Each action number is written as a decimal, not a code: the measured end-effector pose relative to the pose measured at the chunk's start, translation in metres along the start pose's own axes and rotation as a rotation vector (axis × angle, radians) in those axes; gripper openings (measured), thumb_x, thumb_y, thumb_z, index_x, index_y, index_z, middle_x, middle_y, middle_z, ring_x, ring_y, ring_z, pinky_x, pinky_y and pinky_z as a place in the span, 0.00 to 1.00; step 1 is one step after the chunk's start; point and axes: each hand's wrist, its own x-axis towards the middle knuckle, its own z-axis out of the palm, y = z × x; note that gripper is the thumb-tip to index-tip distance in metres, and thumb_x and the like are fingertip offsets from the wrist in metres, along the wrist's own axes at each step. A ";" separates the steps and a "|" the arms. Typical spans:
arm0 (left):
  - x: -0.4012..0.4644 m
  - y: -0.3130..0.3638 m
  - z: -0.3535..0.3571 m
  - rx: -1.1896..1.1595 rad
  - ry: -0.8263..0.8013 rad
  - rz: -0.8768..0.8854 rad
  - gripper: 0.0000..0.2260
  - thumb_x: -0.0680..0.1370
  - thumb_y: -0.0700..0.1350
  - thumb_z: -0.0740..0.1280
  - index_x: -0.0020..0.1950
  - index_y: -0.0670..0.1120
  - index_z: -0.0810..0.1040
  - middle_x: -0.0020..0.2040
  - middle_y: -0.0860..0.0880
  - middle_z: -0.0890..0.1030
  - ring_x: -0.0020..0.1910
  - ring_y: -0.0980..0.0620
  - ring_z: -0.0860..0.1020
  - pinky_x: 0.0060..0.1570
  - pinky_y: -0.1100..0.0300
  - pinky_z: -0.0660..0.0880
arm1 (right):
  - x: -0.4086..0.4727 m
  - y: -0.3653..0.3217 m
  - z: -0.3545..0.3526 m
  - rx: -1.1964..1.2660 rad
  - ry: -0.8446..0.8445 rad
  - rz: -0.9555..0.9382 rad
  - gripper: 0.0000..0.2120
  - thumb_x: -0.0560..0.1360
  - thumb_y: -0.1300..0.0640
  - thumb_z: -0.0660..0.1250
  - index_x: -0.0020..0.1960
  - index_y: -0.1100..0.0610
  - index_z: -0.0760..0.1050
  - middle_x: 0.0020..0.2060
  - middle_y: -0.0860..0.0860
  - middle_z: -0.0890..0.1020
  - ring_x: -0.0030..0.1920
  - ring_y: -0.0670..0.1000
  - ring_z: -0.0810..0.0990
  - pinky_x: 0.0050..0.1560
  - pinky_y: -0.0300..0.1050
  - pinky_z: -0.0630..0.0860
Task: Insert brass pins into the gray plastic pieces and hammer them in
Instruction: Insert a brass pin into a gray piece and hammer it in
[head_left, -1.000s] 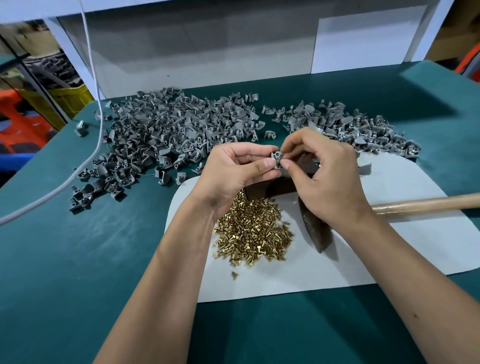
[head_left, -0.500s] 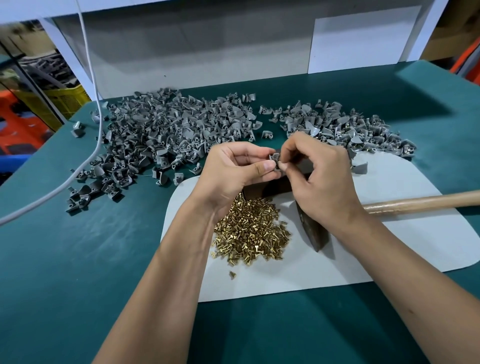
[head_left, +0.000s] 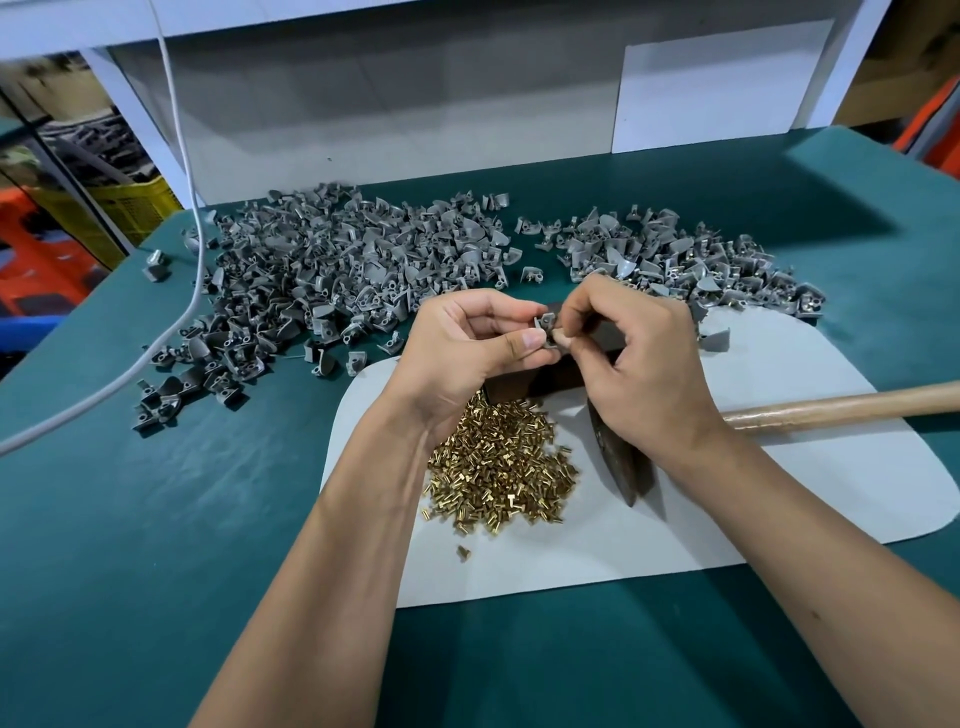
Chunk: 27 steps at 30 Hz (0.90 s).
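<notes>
My left hand (head_left: 467, 353) pinches a small gray plastic piece (head_left: 545, 325) between thumb and fingers above the white mat. My right hand (head_left: 639, 358) meets it from the right, fingertips pressed on the piece; a pin there is too small to make out. Below the hands lies a heap of brass pins (head_left: 498, 467). A hammer lies on the mat, its dark head (head_left: 621, 467) under my right wrist and its wooden handle (head_left: 841, 405) pointing right. A dark block (head_left: 524, 384) sits under the hands.
A large pile of gray pieces (head_left: 322, 280) spreads over the green table at back left, a smaller pile (head_left: 675, 260) at back right. The white mat (head_left: 779, 519) covers the middle. A white cable (head_left: 182, 182) hangs at left. A white backboard closes the rear.
Both hands stay together on the gray piece, with only small finger movements of the right hand. The view has shifted slightly.
</notes>
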 end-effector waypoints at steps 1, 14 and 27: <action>0.000 0.000 0.000 0.000 0.003 -0.001 0.10 0.72 0.26 0.71 0.52 0.33 0.81 0.40 0.40 0.85 0.40 0.44 0.86 0.41 0.59 0.83 | 0.000 0.000 0.000 -0.007 0.006 0.001 0.09 0.72 0.71 0.72 0.43 0.58 0.76 0.37 0.48 0.80 0.40 0.46 0.79 0.40 0.44 0.77; 0.003 0.003 -0.002 -0.076 0.023 -0.084 0.07 0.76 0.30 0.70 0.52 0.36 0.84 0.46 0.37 0.86 0.41 0.45 0.86 0.40 0.64 0.82 | 0.004 0.003 -0.006 -0.060 0.026 -0.051 0.04 0.75 0.64 0.75 0.50 0.59 0.86 0.45 0.50 0.86 0.47 0.46 0.82 0.53 0.39 0.78; 0.006 -0.009 0.017 0.250 0.118 0.265 0.12 0.70 0.30 0.77 0.52 0.39 0.85 0.48 0.43 0.87 0.47 0.48 0.86 0.55 0.53 0.82 | 0.006 0.004 -0.005 -0.128 0.093 0.107 0.03 0.78 0.63 0.69 0.49 0.61 0.82 0.44 0.53 0.82 0.46 0.50 0.78 0.47 0.36 0.72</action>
